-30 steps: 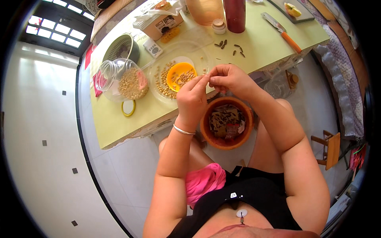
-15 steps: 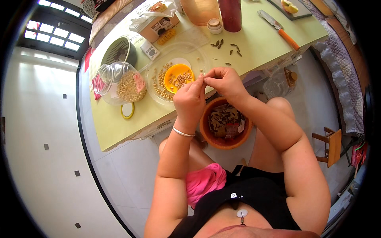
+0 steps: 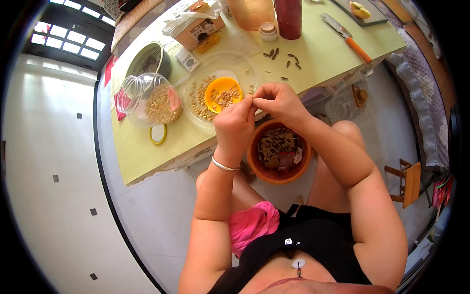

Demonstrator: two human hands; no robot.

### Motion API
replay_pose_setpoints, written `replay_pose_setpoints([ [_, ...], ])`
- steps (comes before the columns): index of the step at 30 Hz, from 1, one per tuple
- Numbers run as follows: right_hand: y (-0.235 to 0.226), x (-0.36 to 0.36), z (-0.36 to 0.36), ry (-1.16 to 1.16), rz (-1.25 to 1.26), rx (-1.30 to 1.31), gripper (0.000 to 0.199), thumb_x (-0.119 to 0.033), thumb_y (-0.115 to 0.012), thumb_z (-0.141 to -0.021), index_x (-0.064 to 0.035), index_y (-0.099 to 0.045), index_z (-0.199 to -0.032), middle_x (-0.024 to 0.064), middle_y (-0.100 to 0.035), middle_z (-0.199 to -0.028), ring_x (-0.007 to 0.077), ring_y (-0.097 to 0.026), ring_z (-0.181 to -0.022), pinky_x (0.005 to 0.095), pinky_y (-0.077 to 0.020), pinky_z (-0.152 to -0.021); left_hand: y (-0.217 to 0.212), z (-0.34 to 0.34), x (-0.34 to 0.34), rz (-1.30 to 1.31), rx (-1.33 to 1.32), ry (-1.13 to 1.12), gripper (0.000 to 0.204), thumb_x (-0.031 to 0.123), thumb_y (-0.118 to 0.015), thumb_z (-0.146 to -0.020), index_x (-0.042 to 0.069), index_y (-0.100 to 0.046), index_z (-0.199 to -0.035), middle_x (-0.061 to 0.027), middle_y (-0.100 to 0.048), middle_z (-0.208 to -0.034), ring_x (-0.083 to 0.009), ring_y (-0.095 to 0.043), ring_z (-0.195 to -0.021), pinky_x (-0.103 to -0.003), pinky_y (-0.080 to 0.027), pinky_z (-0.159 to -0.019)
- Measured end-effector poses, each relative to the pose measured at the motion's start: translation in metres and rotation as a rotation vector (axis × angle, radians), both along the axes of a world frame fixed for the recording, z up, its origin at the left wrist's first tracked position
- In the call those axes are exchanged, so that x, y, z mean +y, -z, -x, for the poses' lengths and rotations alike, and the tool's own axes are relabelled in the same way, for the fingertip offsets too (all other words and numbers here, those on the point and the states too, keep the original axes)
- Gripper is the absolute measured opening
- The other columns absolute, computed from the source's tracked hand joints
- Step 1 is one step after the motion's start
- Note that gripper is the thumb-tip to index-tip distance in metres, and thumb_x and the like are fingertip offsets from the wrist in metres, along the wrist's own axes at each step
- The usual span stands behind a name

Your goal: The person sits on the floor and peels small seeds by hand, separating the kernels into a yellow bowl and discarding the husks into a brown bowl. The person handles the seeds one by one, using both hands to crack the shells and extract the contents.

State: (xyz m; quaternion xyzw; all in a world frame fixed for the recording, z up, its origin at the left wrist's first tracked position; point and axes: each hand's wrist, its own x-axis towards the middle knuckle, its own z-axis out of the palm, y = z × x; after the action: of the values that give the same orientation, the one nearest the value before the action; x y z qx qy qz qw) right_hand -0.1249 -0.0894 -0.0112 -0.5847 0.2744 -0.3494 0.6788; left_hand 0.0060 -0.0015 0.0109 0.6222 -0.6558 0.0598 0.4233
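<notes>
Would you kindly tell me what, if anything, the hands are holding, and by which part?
It cannot be told: the left hand and right hand meet in a pinch that hides anything between them.

Looks like an eating or sitting room in a home. Shows it by a pale green bench (image 3: 139,161) crowded with household food things: a clear jar (image 3: 151,98) of pale kernels (image 3: 161,111), a yellow bowl (image 3: 221,83), an orange-handled knife (image 3: 351,43), cut fruit (image 3: 360,10) on a small board (image 3: 378,19). Also has a frilled cloth (image 3: 418,98) at the right, a low wooden stool (image 3: 412,184), a tiled floor (image 3: 152,215), and a dark frame (image 3: 73,50) with bright panes (image 3: 91,42) at upper left
</notes>
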Motion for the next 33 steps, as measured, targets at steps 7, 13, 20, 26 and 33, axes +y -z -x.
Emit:
replay_pose_setpoints([
  [7,0.002,0.005,-0.004,0.036,0.107,0.095,0.014,-0.01,-0.068,-0.082,0.003,-0.066,-0.081,0.0004,-0.065,-0.073,0.0073,-0.056,-0.066,0.0251,-0.0482,-0.061,0.004,0.003,0.002,-0.031,-0.102,-0.026,0.019,0.002,-0.073,-0.078,0.003,-0.074,-0.097,-0.0151,-0.068,-0.074,-0.03,-0.067,-0.066,-0.036,-0.054,-0.06],
  [13,0.001,0.002,-0.005,-0.014,-0.128,-0.02,0.009,-0.009,-0.067,-0.081,-0.0002,-0.065,-0.079,-0.0016,-0.059,-0.068,0.0052,-0.049,-0.058,0.0219,-0.0398,-0.052,0.002,0.003,0.004,-0.089,0.17,0.008,0.02,-0.002,-0.071,-0.081,0.0,-0.072,-0.102,-0.0139,-0.071,-0.078,-0.0239,-0.07,-0.064,-0.032,-0.056,-0.06],
  [20,-0.01,-0.007,0.009,-0.174,-0.335,-0.047,0.007,-0.009,-0.069,-0.083,-0.0034,-0.067,-0.083,-0.0043,-0.054,-0.066,0.0026,-0.041,-0.053,0.0206,-0.0297,-0.046,-0.01,-0.012,0.003,-0.371,1.272,0.18,0.02,-0.006,-0.071,-0.083,-0.004,-0.069,-0.103,-0.0152,-0.073,-0.086,-0.0199,-0.072,-0.067,-0.027,-0.06,-0.061],
  [26,-0.007,-0.007,0.007,-0.157,-0.322,-0.044,0.007,-0.01,-0.069,-0.083,-0.0036,-0.066,-0.083,-0.0046,-0.054,-0.066,0.0028,-0.041,-0.053,0.0203,-0.0299,-0.046,-0.002,-0.015,0.001,-0.33,1.277,0.241,0.019,-0.004,-0.071,-0.084,-0.002,-0.066,-0.103,-0.0126,-0.072,-0.085,-0.018,-0.071,-0.068,-0.026,-0.059,-0.06],
  [33,-0.009,-0.005,0.007,-0.123,-0.229,-0.012,0.008,-0.012,-0.068,-0.084,-0.0041,-0.067,-0.086,-0.0037,-0.057,-0.071,0.0032,-0.045,-0.057,0.0198,-0.0341,-0.05,-0.005,-0.003,0.002,-0.293,0.989,0.174,0.012,-0.003,-0.068,-0.088,-0.005,-0.067,-0.1,-0.0092,-0.071,-0.084,-0.0145,-0.069,-0.068,-0.023,-0.057,-0.062],
])
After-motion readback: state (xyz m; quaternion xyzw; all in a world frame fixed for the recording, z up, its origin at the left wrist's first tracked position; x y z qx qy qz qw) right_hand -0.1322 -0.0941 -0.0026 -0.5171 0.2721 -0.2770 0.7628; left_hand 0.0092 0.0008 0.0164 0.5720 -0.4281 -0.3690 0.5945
